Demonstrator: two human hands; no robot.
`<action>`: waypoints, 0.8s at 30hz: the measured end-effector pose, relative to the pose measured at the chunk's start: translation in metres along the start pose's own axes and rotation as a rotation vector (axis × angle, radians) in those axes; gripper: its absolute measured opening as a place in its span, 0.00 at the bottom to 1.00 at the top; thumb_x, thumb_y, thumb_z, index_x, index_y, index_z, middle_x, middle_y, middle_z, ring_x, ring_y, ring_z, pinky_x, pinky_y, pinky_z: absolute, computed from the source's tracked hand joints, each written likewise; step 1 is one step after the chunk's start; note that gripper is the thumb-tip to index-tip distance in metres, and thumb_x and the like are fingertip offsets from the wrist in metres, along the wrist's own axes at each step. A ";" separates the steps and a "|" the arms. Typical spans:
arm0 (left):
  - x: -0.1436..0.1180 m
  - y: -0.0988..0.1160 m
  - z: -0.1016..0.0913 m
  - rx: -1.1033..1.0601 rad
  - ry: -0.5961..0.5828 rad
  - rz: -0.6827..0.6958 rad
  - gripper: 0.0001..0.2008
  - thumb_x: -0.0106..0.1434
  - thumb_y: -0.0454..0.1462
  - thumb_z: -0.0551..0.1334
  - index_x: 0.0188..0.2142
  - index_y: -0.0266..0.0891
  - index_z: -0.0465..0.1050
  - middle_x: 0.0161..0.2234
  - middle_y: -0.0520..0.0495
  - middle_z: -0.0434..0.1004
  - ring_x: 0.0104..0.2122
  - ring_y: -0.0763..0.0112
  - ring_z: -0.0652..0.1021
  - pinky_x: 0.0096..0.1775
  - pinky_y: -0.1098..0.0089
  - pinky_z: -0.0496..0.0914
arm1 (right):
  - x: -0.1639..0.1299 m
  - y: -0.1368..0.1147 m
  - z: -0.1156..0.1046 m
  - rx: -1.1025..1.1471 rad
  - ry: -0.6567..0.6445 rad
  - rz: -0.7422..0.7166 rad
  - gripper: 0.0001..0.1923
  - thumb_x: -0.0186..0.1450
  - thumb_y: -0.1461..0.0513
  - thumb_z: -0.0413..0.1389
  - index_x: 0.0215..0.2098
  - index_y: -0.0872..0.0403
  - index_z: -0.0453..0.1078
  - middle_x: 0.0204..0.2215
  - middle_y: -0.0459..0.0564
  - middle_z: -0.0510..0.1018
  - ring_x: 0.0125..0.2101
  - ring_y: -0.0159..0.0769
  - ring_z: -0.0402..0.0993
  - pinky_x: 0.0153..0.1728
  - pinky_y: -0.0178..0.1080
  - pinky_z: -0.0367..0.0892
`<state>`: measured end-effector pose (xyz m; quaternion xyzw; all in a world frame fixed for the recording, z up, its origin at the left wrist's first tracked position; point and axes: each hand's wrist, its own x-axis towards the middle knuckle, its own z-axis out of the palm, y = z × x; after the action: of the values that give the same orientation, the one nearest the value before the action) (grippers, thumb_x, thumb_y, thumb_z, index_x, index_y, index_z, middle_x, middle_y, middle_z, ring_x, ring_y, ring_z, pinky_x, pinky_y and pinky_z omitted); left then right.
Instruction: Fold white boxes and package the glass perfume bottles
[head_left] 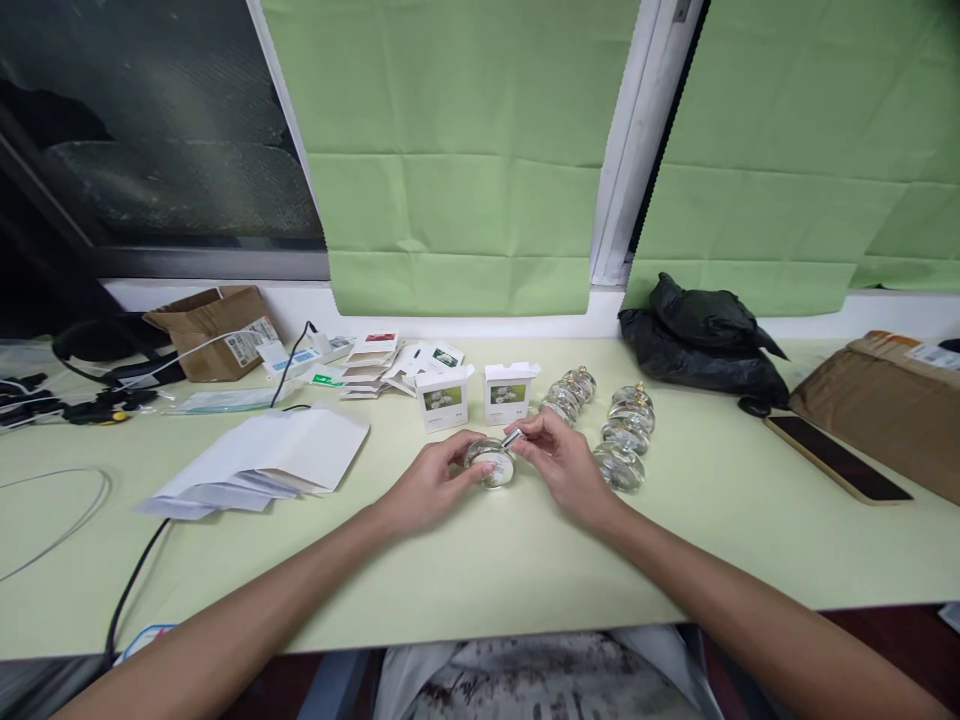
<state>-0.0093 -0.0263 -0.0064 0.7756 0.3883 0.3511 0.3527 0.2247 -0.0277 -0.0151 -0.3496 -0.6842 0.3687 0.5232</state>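
Observation:
A round clear glass bottle (501, 472) with a pale label is gripped between the thumb and fingers of my left hand (435, 480), low over the table. My right hand (559, 455) pinches a small shiny silver cap (513, 438) at the bottle's upper right; whether it is seated on the neck I cannot tell. Just behind stand two small white boxes with a flower picture, the left box (442, 400) and the right box (508, 395), their top flaps raised. Similar glass bottles stand in two rows to the right, a back row (568, 395) and a nearer row (626, 435).
White papers (262, 455) lie left, with flattened cartons (371, 365) behind. An opened cardboard box (214, 335) and cables stand back left. A black plastic bag (701, 340), a phone (838, 460) and a brown parcel (885, 405) occupy the right. The table's front edge is near my forearms.

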 end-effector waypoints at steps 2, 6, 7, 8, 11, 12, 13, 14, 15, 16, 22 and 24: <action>0.000 0.000 0.000 -0.009 -0.013 -0.005 0.18 0.71 0.49 0.62 0.51 0.41 0.78 0.40 0.46 0.82 0.41 0.61 0.79 0.43 0.64 0.74 | 0.000 0.000 0.000 -0.015 -0.004 0.003 0.07 0.72 0.55 0.61 0.42 0.50 0.71 0.47 0.50 0.82 0.47 0.41 0.80 0.51 0.46 0.75; 0.001 0.001 0.000 -0.022 -0.032 -0.018 0.17 0.72 0.49 0.62 0.52 0.41 0.77 0.45 0.45 0.82 0.44 0.61 0.79 0.46 0.64 0.73 | 0.000 0.000 0.001 -0.040 -0.004 0.022 0.08 0.72 0.55 0.60 0.42 0.49 0.70 0.48 0.50 0.82 0.48 0.42 0.80 0.51 0.46 0.75; 0.002 0.001 -0.001 -0.023 -0.033 -0.019 0.17 0.72 0.49 0.62 0.52 0.41 0.77 0.45 0.45 0.82 0.44 0.61 0.79 0.46 0.64 0.73 | 0.000 -0.001 0.001 -0.039 -0.003 0.025 0.07 0.73 0.55 0.60 0.42 0.49 0.70 0.48 0.50 0.82 0.48 0.42 0.80 0.51 0.46 0.75; 0.002 0.002 -0.001 -0.022 -0.032 -0.017 0.17 0.72 0.48 0.62 0.52 0.42 0.77 0.45 0.45 0.82 0.44 0.61 0.79 0.46 0.65 0.73 | 0.000 -0.002 0.001 -0.039 -0.004 0.025 0.07 0.73 0.55 0.60 0.43 0.49 0.70 0.49 0.50 0.82 0.48 0.42 0.80 0.51 0.46 0.75; 0.003 0.000 -0.002 0.003 -0.017 -0.003 0.17 0.72 0.48 0.62 0.54 0.43 0.75 0.42 0.47 0.81 0.41 0.63 0.78 0.44 0.66 0.72 | -0.001 -0.006 0.002 -0.053 -0.003 0.002 0.07 0.73 0.55 0.59 0.46 0.48 0.71 0.49 0.50 0.81 0.49 0.42 0.80 0.52 0.46 0.75; 0.003 -0.001 -0.003 0.018 -0.007 0.001 0.17 0.72 0.48 0.63 0.54 0.43 0.75 0.40 0.48 0.80 0.40 0.64 0.77 0.43 0.67 0.72 | -0.001 -0.007 0.003 -0.055 0.003 -0.011 0.07 0.73 0.55 0.59 0.47 0.48 0.71 0.49 0.51 0.81 0.48 0.42 0.80 0.52 0.46 0.75; 0.003 -0.003 -0.003 0.032 0.002 0.003 0.17 0.72 0.48 0.63 0.54 0.43 0.75 0.39 0.49 0.80 0.39 0.64 0.77 0.42 0.67 0.71 | -0.002 -0.009 0.003 -0.051 0.013 -0.019 0.09 0.73 0.55 0.60 0.49 0.47 0.70 0.49 0.51 0.80 0.48 0.42 0.80 0.53 0.46 0.75; 0.003 -0.004 -0.004 0.043 0.011 0.001 0.18 0.72 0.48 0.63 0.55 0.43 0.75 0.39 0.49 0.79 0.39 0.65 0.76 0.41 0.68 0.71 | -0.002 -0.010 0.004 -0.043 0.022 -0.018 0.13 0.72 0.55 0.61 0.52 0.47 0.69 0.49 0.51 0.80 0.48 0.41 0.80 0.53 0.46 0.75; 0.003 -0.006 -0.005 0.049 0.021 -0.002 0.18 0.72 0.48 0.63 0.55 0.43 0.74 0.39 0.49 0.79 0.39 0.65 0.76 0.41 0.68 0.71 | -0.003 -0.010 0.005 -0.034 0.026 -0.006 0.18 0.70 0.55 0.63 0.55 0.46 0.66 0.50 0.51 0.80 0.48 0.41 0.80 0.53 0.46 0.75; 0.003 -0.007 -0.005 0.051 0.028 -0.004 0.18 0.72 0.49 0.63 0.56 0.43 0.74 0.40 0.49 0.79 0.39 0.65 0.76 0.41 0.68 0.71 | -0.004 -0.010 0.005 -0.031 0.023 0.013 0.22 0.69 0.55 0.65 0.58 0.46 0.64 0.51 0.51 0.79 0.48 0.41 0.80 0.53 0.46 0.75; 0.006 -0.010 -0.006 -0.002 0.060 0.018 0.20 0.72 0.49 0.63 0.57 0.42 0.74 0.46 0.45 0.80 0.42 0.63 0.77 0.45 0.65 0.72 | -0.004 -0.008 0.007 -0.109 -0.096 0.026 0.17 0.71 0.55 0.63 0.56 0.48 0.69 0.49 0.49 0.81 0.48 0.42 0.79 0.52 0.45 0.73; 0.007 -0.011 -0.005 0.000 0.065 0.019 0.20 0.72 0.49 0.63 0.57 0.41 0.74 0.44 0.45 0.79 0.40 0.64 0.76 0.43 0.66 0.72 | -0.004 -0.007 0.007 -0.154 -0.098 0.012 0.12 0.72 0.55 0.61 0.52 0.49 0.72 0.48 0.49 0.81 0.47 0.42 0.79 0.51 0.44 0.73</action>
<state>-0.0145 -0.0144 -0.0110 0.7673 0.3922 0.3796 0.3367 0.2184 -0.0353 -0.0116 -0.3744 -0.7332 0.3348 0.4585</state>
